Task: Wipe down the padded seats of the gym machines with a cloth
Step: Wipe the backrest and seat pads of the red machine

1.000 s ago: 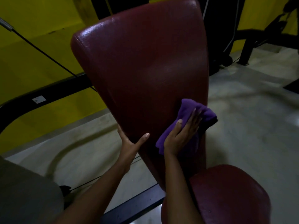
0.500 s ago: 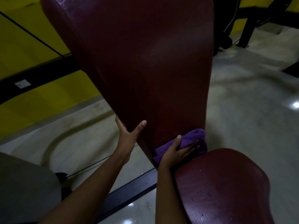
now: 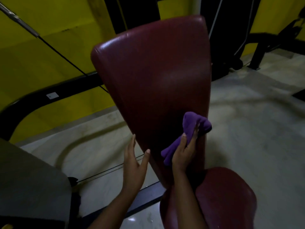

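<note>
Wiping w/ the purple cloth (image 3: 191, 124): right hand (image 3: 183, 152) has it bunched, fingers curled round it, and presses it vs the lower right part of the backrest pad (image 3: 156, 76), near the right edge. Left hand (image 3: 133, 162) holds nothing; fingers straight along the pad's left edge, thumb tip on the front face, prob. steadying it.

Change: half a sec ago the cloth was right down at the foot of the backrest, just above the seat pad (image 3: 227, 195). Now it's back up the pad, approx where it was a sec ago. So one down-and-up stroke on the right strip is done. Left hand hasn't really shifted.

Meaning for the task: lower right of the backrest looks covered. Upper half and left side show no cloth contact in these views, so likely still to do, as is the seat pad, which sits untouched below the right forearm. Other machines stand across the floor (image 3: 255, 138), too dark to judge.
</note>
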The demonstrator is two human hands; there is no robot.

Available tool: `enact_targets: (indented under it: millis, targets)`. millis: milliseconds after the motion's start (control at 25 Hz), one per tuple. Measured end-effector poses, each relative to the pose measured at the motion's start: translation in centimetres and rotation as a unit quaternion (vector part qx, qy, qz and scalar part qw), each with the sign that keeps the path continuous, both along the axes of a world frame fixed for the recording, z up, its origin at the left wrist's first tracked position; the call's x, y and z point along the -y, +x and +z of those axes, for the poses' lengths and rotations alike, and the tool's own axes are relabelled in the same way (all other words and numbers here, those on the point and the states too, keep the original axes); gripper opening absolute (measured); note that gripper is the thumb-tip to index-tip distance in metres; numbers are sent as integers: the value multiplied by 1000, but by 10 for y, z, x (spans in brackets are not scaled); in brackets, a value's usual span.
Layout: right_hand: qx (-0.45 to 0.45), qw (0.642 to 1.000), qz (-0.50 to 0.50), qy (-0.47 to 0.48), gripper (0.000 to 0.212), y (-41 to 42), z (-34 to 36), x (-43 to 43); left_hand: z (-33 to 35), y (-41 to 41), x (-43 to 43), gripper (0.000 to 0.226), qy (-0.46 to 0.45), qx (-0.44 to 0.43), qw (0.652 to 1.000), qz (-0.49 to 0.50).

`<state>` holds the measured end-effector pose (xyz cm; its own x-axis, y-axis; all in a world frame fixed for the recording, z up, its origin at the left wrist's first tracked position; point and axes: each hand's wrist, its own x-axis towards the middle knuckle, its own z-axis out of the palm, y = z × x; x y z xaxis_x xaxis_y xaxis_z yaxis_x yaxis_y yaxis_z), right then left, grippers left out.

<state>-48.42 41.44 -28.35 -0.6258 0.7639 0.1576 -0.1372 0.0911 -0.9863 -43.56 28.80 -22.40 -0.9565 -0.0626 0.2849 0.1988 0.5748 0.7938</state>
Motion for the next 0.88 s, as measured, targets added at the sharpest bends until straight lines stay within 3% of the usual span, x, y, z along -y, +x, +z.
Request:
enact_targets:
  millis: [80, 120, 200, 320, 400, 480, 600, 760, 880]
  targets:
    - [-37, 997, -10, 66, 60, -10, 35, -20, 15, -10, -7, 56, -112, -79, 990, -39]
    - [-56, 994, -12, 89, 59, -20, 51, -30, 26, -28, -11, 56, -193, -129, 969, -87]
    - [-75, 990, 9, 119, 55, -46, 83, -51, 56, -75, -26, 56, -392, -239, 874, -160]
    - [-61, 970, -26, 233, 53, -89, 109, -70, 83, -132, -38, 54, -608, -341, 680, -227]
    - [-51, 962, -45, 263, 57, -112, 113, -93, 78, -140, -36, 53, -644, -367, 633, -225]
    - [-51, 978, -12, 202, 67, -122, 112, -114, 73, -140, -37, 57, -657, -397, 612, -192]
    - [22, 997, 68, 7, 84, -115, 87, -132, 71, -140, -38, 59, -664, -408, 602, -177]
    - [86, 988, 76, -99, 102, -92, 18, -129, 57, -134, -48, 60, -645, -397, 633, -158]
    - [163, 974, 92, -124, 83, -75, -39, -127, 15, -120, -64, 64, -631, -359, 662, -189]
